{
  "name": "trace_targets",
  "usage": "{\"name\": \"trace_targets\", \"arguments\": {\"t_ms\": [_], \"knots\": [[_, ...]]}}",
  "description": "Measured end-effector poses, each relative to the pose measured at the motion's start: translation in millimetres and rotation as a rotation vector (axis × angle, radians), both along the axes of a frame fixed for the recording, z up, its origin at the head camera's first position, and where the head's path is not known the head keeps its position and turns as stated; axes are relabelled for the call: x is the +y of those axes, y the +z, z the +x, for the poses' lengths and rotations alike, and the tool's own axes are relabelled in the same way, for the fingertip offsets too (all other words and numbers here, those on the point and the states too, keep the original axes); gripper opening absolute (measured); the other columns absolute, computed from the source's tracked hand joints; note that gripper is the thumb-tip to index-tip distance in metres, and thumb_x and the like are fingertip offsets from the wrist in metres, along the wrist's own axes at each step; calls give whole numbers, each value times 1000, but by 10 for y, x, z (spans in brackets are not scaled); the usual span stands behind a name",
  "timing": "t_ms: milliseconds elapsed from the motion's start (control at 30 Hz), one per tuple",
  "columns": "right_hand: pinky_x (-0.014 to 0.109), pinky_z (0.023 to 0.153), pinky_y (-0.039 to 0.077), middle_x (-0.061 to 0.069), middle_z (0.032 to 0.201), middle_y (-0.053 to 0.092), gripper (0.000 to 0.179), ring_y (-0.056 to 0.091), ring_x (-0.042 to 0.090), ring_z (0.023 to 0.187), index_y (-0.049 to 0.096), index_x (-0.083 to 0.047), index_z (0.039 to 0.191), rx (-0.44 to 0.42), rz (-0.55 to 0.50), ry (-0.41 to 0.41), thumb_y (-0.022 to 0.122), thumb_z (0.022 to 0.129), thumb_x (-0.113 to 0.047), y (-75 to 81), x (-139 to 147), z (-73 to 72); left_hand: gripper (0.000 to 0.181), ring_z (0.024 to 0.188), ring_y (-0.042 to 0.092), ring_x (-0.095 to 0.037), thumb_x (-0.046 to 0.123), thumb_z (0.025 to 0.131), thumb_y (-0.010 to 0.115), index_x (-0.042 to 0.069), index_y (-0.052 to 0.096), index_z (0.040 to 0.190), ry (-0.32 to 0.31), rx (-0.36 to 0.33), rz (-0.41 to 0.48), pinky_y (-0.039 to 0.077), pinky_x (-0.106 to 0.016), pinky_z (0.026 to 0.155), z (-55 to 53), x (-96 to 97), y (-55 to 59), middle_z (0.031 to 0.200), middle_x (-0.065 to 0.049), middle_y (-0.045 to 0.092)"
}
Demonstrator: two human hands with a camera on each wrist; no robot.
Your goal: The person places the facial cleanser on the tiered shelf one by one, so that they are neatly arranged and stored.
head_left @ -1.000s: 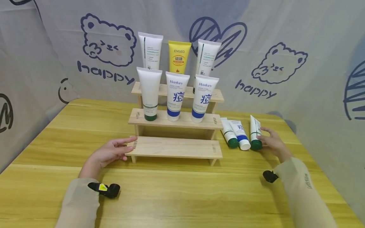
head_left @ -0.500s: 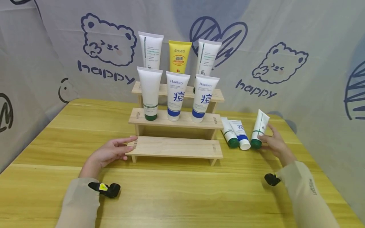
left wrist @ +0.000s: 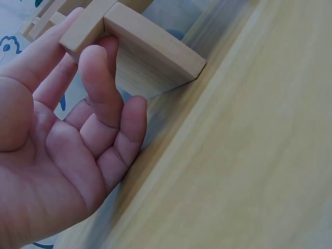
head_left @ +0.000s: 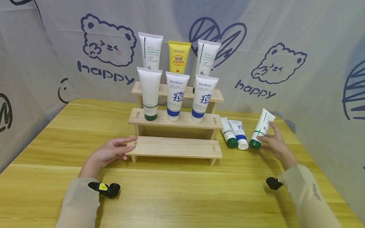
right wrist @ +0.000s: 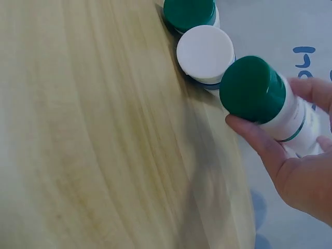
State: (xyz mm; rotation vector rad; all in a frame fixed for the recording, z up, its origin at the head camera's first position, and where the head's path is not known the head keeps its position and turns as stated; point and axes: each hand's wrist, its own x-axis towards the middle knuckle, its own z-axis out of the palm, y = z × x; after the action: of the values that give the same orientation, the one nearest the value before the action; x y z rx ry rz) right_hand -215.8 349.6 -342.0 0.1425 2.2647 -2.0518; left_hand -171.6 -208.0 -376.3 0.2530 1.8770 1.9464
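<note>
My right hand (head_left: 278,144) grips a white squeeze tube (head_left: 262,127) with a green cap, tilted with its cap end low. In the right wrist view the thumb lies along the tube near its green cap (right wrist: 249,91). My left hand (head_left: 109,152) pinches the left end of the lowest step of a three-step wooden display stand (head_left: 174,147). The left wrist view has the fingers of that hand (left wrist: 98,114) curled at the board's corner (left wrist: 93,28). Two tubes lie right of the stand: a green-capped tube (head_left: 229,133) and a white-capped tube with a blue band (head_left: 239,134).
On the middle step stand a plain white tube (head_left: 149,93) and two blue-banded Hankey tubes (head_left: 176,95). The top step bears a yellow tube (head_left: 179,58) between two white tubes (head_left: 208,58). A patterned cloth (head_left: 159,19) hangs behind the wooden table (head_left: 182,196).
The tube in my right hand has risen and tilted, its sealed end swinging up and to the right. The right forearm has shifted slightly right. My left hand stays on the stand.
</note>
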Motion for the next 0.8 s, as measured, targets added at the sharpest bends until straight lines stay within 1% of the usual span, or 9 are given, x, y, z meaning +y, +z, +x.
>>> {"name": "trace_targets", "arguments": {"t_ms": [100,200,367,500,600,733,800], "knots": [[38,64,52,31,117,27,95,55,8,77,-6,-27,143,40,-34,-4,54,80,12,-1,-18,17,50,68,50,-8,10,86,59,0,40,132,2,0,2,49,-24,64,0,-1,-3,145,-20,12],[38,62,52,24,112,27,97,54,11,79,-5,-30,142,79,-28,0,52,78,16,6,-36,36,50,69,51,-8,9,86,59,1,41,132,2,-1,7,49,-24,64,0,-2,-7,145,-19,12],[36,61,52,20,118,20,99,48,12,84,-6,-33,142,120,8,1,51,78,16,41,-65,71,50,72,52,-8,9,86,59,0,41,132,-4,0,16,49,-24,64,1,-2,-9,145,-19,11],[36,63,52,29,129,11,101,46,13,88,-6,-37,142,118,-5,-12,54,79,14,85,-101,98,50,74,52,-8,9,86,60,1,42,132,-4,-2,19,49,-24,64,3,-3,-9,146,-20,10],[36,64,52,29,136,1,102,44,14,90,-4,-37,142,115,-23,-21,56,78,14,110,-138,122,48,72,52,-7,9,86,60,2,44,131,-2,2,22,49,-23,63,6,-5,-16,145,-20,10],[37,62,52,26,137,3,102,45,16,91,-1,-36,142,128,-67,-30,59,77,14,128,-185,149,48,69,51,-7,9,86,59,2,44,131,-4,6,23,49,-23,63,6,-7,-19,145,-20,12],[37,62,52,22,136,8,101,46,16,91,1,-36,143,139,-105,-33,60,77,13,134,-206,159,49,69,51,-7,9,86,59,2,43,131,-6,3,20,49,-23,63,6,-5,-13,145,-20,12]]}}
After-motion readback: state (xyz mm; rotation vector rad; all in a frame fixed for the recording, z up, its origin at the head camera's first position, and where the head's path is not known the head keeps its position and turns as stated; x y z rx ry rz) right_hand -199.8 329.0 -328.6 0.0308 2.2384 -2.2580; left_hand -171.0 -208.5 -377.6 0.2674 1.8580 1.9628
